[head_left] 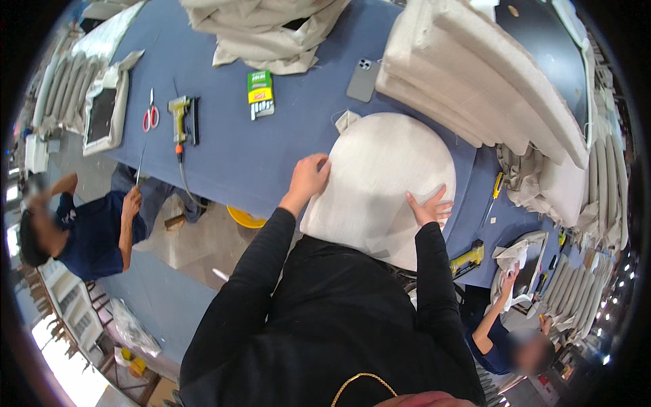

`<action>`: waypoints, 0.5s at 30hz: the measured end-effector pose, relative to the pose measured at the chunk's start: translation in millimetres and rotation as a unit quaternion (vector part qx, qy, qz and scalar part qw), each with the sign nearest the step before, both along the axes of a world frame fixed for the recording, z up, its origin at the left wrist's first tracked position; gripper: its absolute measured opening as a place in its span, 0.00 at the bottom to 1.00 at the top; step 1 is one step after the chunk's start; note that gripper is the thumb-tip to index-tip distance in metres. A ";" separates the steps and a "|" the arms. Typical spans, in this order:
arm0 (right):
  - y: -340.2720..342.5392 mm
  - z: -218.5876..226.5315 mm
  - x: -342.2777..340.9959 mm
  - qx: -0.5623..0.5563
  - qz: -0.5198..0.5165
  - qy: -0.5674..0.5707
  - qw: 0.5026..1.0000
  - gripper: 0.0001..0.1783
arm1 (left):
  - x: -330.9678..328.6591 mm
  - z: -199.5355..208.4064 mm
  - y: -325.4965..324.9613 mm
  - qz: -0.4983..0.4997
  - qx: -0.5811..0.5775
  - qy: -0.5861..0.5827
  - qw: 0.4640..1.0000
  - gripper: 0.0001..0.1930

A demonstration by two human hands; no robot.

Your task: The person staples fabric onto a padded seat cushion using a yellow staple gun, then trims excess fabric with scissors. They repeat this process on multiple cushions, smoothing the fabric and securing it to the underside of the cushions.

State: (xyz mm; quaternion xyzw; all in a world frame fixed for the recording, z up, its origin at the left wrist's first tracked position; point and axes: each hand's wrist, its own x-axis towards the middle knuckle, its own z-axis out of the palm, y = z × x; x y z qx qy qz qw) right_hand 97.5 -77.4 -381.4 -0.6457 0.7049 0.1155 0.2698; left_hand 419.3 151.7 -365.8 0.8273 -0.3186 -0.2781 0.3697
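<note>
A rounded seat cushion [380, 183] covered in off-white fabric lies in front of me at the table's near edge, its lower part against my body. A small flap of cloth sticks out at its far left corner. My left hand [310, 178] is closed on the cushion's left edge, its fingertips partly hidden there. On the right side of the cushion, my right hand [430, 205] rests with its thumb and fingers spread, reaching toward the edge. The cushion's underside is hidden.
The blue table [224, 149] carries a staple gun [182, 122] with a hose, red-handled scissors [150, 119], a green-yellow box [260, 93], a phone [363, 80], a fabric pile [271, 30] and stacked upholstered panels [468, 68]. Another staple gun [469, 259] lies right. Co-workers are on both sides.
</note>
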 end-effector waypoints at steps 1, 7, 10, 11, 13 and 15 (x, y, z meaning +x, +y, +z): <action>-1.5 1.8 2.4 0.001 0.001 0.005 1.000 0.88 | 8.7 -11.6 -27.0 0.003 -0.037 -0.048 0.998 0.21; -5.5 0.9 13.1 0.006 0.000 0.040 0.999 0.90 | 49.7 -51.0 -175.0 -0.068 0.028 -0.185 0.980 0.34; -1.5 0.2 10.4 0.010 -0.004 0.041 0.999 0.90 | 60.6 -59.0 -209.9 -0.099 0.068 -0.212 0.970 0.38; 0.6 -0.1 9.3 0.007 -0.010 0.036 0.999 0.90 | 64.2 -61.2 -217.9 -0.095 0.055 -0.225 0.968 0.38; 5.1 -3.0 10.5 -0.001 -0.014 0.026 1.000 0.90 | 76.4 -62.8 -228.5 -0.086 0.054 -0.219 0.970 0.37; 5.7 -3.1 10.3 -0.015 -0.014 0.019 1.000 0.90 | 81.5 -58.9 -233.7 -0.111 0.078 -0.225 0.965 0.37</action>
